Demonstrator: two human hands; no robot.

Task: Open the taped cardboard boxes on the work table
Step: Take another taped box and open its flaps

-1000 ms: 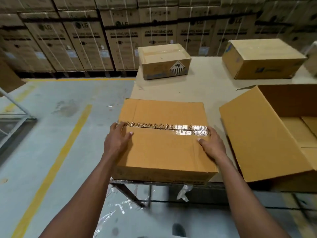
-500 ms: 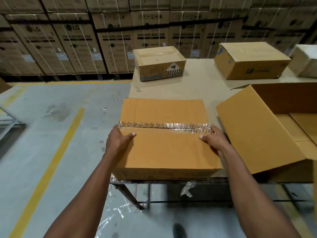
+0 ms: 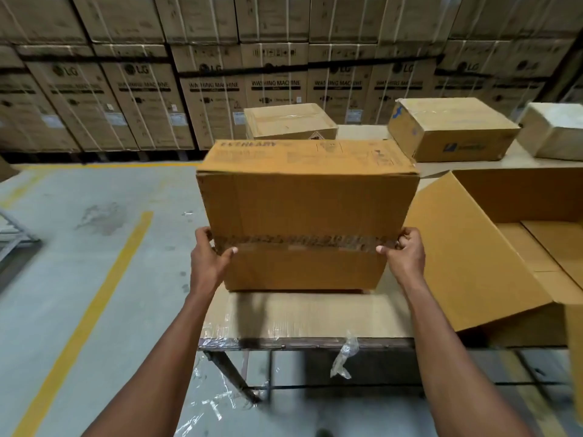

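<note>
Work table [image 3: 303,316]: landmark, near edge wrapped in torn plastic film.
Open box [image 3: 492,247]: on table's right part, flap leaning out.
Taped box [image 3: 307,216]: was flat at table's near edge; now tipped up, taped face toward person, tape strip [image 3: 306,242] unbroken, so opening not begun.
Left hand [image 3: 208,263], right hand [image 3: 405,257]: clasp box's sides at tape ends, thumbs on taped face.

Grey concrete floor [image 3: 79,263] crossed by a yellow line [image 3: 85,316]; stacked washing-machine cartons [image 3: 208,89] walling the back; dim, even light throughout.
</note>
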